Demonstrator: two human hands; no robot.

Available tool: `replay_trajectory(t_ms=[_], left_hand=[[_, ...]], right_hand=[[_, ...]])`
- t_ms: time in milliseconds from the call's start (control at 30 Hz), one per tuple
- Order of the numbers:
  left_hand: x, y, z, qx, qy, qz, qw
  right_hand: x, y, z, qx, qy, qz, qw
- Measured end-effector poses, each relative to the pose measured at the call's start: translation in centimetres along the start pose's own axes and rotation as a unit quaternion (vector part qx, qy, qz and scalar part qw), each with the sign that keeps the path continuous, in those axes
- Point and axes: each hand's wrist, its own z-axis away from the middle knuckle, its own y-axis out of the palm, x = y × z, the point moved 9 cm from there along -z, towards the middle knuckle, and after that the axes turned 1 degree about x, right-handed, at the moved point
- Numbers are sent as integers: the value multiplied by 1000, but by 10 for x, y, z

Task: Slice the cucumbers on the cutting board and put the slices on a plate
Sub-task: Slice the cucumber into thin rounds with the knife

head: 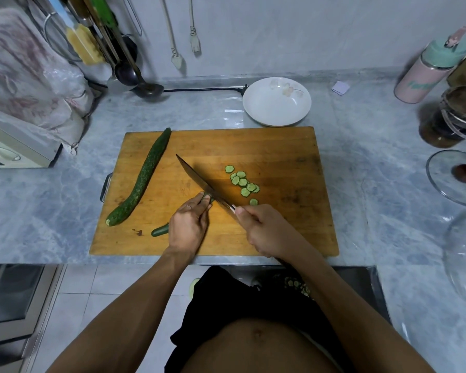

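A wooden cutting board lies on the counter. A whole long cucumber rests along its left side. My left hand presses down a second cucumber, mostly hidden beneath it, only its dark end showing at the left. My right hand grips the handle of a knife, whose blade sits against my left fingertips. Several thin cucumber slices lie to the right of the blade. A white plate stands behind the board, with nothing on it.
A ladle and hanging utensils are at the back left beside a cloth-covered appliance. A pink flask, a dark jar and a glass lid stand at the right. A black cord runs behind the plate.
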Motion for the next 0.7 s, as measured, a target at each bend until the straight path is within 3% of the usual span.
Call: replay_trajectory(t_ms=[700], left_hand=[[-10, -9, 0, -2, 6, -9, 1000]], right_hand=[[-12, 0, -25, -35, 29, 35, 998]])
